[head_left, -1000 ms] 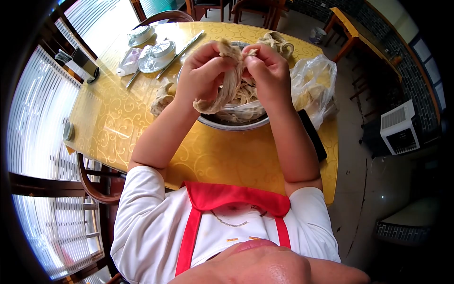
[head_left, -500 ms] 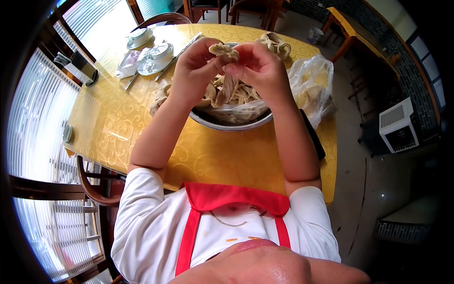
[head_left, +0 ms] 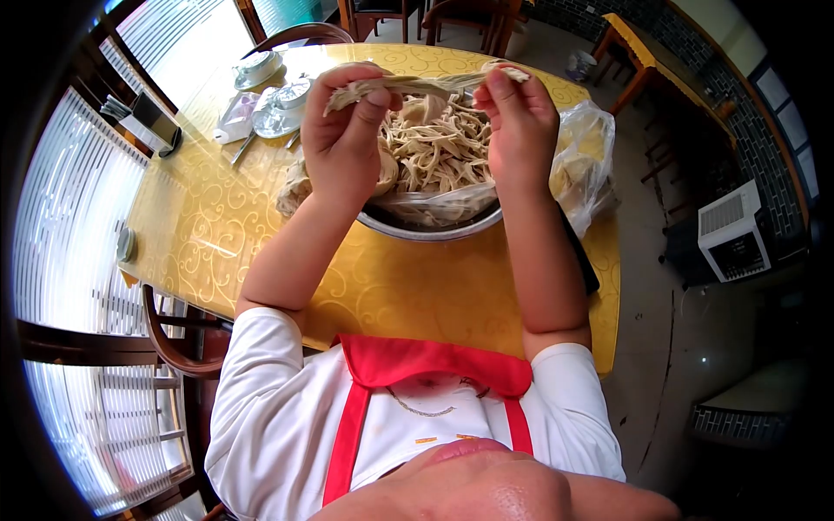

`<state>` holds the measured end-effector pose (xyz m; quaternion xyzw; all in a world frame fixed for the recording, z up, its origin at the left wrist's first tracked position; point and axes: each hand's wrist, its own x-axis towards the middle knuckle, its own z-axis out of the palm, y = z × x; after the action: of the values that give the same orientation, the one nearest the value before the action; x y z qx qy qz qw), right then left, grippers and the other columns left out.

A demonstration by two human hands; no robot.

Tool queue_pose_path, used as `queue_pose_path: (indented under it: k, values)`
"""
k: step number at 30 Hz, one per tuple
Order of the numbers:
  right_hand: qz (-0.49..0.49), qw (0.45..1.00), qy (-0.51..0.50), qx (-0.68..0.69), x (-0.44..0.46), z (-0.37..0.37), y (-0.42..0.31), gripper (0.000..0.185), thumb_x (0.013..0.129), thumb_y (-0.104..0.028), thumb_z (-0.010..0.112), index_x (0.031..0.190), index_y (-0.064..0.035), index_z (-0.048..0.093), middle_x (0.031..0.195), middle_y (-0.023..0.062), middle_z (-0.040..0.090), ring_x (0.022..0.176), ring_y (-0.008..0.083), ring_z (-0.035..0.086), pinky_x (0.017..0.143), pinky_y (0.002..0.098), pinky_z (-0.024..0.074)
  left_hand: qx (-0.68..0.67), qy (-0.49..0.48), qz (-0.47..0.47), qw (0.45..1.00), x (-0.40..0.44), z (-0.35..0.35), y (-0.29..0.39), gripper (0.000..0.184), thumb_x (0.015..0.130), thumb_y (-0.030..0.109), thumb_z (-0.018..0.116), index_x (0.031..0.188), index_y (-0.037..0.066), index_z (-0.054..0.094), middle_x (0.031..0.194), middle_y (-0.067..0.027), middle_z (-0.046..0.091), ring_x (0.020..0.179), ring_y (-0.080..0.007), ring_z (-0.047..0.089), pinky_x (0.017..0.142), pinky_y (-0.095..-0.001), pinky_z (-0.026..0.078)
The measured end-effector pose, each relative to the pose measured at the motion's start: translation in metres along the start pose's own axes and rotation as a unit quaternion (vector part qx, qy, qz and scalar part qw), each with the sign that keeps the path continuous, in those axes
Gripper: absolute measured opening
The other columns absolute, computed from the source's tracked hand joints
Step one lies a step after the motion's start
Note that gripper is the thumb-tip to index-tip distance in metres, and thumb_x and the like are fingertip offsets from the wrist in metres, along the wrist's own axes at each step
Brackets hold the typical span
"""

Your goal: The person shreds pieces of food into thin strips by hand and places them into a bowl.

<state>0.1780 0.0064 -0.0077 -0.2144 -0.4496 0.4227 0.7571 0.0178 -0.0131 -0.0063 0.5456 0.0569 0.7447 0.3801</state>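
Note:
A long, pale beige, fibrous strip [head_left: 426, 84] is stretched nearly level between my two hands, above the bowl. My left hand [head_left: 347, 143] pinches its left end, thumb pressed against the fingers. At the other end, my right hand [head_left: 526, 130] grips it between thumb and fingers. Below them, a metal bowl [head_left: 430, 234] lined with clear plastic [head_left: 443, 208] holds a heap of thin torn strips [head_left: 443, 143] of similar stuff. Larger beige pieces [head_left: 294, 187] lie left of the bowl, partly hidden by my left forearm.
A clear plastic bag [head_left: 586, 143] with beige contents sits right of the bowl. A dark flat object [head_left: 584, 256] shows beside my right forearm. Wrapped dishes [head_left: 280, 108] and a white packet [head_left: 234, 120] lie far left on the yellow-covered table [head_left: 200, 226]. A chair [head_left: 178, 347] stands at left.
My hands were close together over the bowl, holding beige pieces. Now they are apart, with the strip drawn out between them, and more of the heap shows.

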Motion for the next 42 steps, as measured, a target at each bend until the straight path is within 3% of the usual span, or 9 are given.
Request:
queue_pose_path:
  k: [12,14,15,18,20,23,29,33,42]
  values:
    - [0.034,0.986,0.146,0.071,0.03,-0.042,0.007,0.01,0.083,-0.012,0.065,0.088,-0.0035,0.061,0.078,0.0016,0.061,0.067,0.011,0.057,0.064,0.024,0.0483,0.044,0.145,0.173,0.973,0.043,-0.05,0.056,0.018,0.088,-0.001,0.044,0.102,0.002,0.053,0.089,-0.0108,0.06,0.085,-0.0203,0.06,0.08,-0.0439,0.053]
    - [0.038,0.99,0.129,0.049,0.034,-0.05,0.002,0.01,0.083,-0.011,0.064,0.089,-0.0032,0.062,0.079,0.0014,0.061,0.068,0.0109,0.057,0.064,0.024,0.0486,0.041,0.148,0.123,0.98,0.048,-0.062,0.068,0.017,0.086,0.004,0.043,0.099,0.005,0.055,0.091,-0.0106,0.061,0.088,-0.0247,0.06,0.088,-0.0516,0.046]
    - [0.052,0.995,0.085,0.031,0.033,-0.048,-0.003,0.013,0.084,-0.013,0.063,0.093,-0.0036,0.064,0.079,0.0016,0.062,0.068,0.0096,0.057,0.065,0.0228,0.0486,0.032,0.181,0.111,0.977,0.05,-0.043,0.071,0.02,0.084,-0.003,0.041,0.102,0.0,0.049,0.083,-0.0122,0.059,0.079,-0.0239,0.062,0.077,-0.0431,0.054]
    - [0.069,0.995,-0.02,-0.063,0.023,-0.032,-0.01,0.017,0.085,-0.016,0.062,0.096,-0.0043,0.065,0.079,0.002,0.063,0.069,0.0084,0.057,0.066,0.0213,0.0485,0.038,0.103,-0.036,0.993,0.044,-0.049,0.06,0.021,0.081,-0.005,0.045,0.101,0.0,0.05,0.083,-0.0136,0.059,0.077,-0.0224,0.062,0.069,-0.0355,0.055]
    - [0.079,0.985,-0.088,-0.123,0.016,-0.023,-0.013,0.02,0.085,-0.016,0.061,0.101,-0.0036,0.064,0.081,0.0023,0.064,0.07,0.0076,0.058,0.066,0.0211,0.0483,0.053,0.087,-0.148,0.984,0.038,-0.041,0.039,0.019,0.075,-0.006,0.056,0.092,0.002,0.055,0.077,-0.0084,0.058,0.071,-0.0162,0.059,0.058,-0.0235,0.047]
    - [0.092,0.97,-0.16,-0.16,0.003,-0.008,-0.019,0.022,0.085,-0.012,0.061,0.104,-0.0007,0.063,0.083,0.0023,0.064,0.073,0.0074,0.057,0.067,0.0208,0.0471,-0.032,-0.082,-0.311,0.946,0.025,-0.029,0.019,0.014,0.075,0.007,0.071,0.079,0.003,0.057,0.067,0.0,0.054,0.057,-0.0073,0.049,0.049,-0.0188,0.038]
    - [0.054,0.94,-0.226,-0.252,-0.009,0.004,-0.023,0.024,0.084,-0.009,0.062,0.106,0.0007,0.062,0.083,0.0013,0.063,0.074,0.006,0.056,0.066,0.0196,0.0465,0.18,-0.113,-0.314,0.925,0.006,-0.003,0.009,0.015,0.077,0.008,0.069,0.087,-0.001,0.061,0.066,0.001,0.054,0.053,-0.0046,0.043,0.047,-0.0176,0.034]
    - [0.016,0.923,-0.237,-0.301,-0.011,0.007,-0.023,0.022,0.083,-0.009,0.063,0.103,0.0019,0.062,0.082,0.0022,0.063,0.073,0.006,0.056,0.065,0.0195,0.0467,0.17,-0.09,-0.338,0.921,0.007,-0.006,0.007,0.016,0.077,0.006,0.068,0.087,-0.002,0.059,0.068,0.0,0.055,0.055,-0.0052,0.046,0.048,-0.0175,0.035]
    - [0.143,0.941,-0.221,-0.214,-0.007,0.002,-0.027,0.016,0.08,-0.011,0.066,0.089,0.003,0.064,0.075,0.0047,0.065,0.066,0.0065,0.06,0.059,0.0189,0.0487,0.06,-0.072,-0.38,0.92,0.011,-0.009,0.01,0.015,0.077,0.008,0.069,0.084,-0.001,0.06,0.067,-0.0013,0.056,0.055,-0.0066,0.048,0.049,-0.0192,0.039]
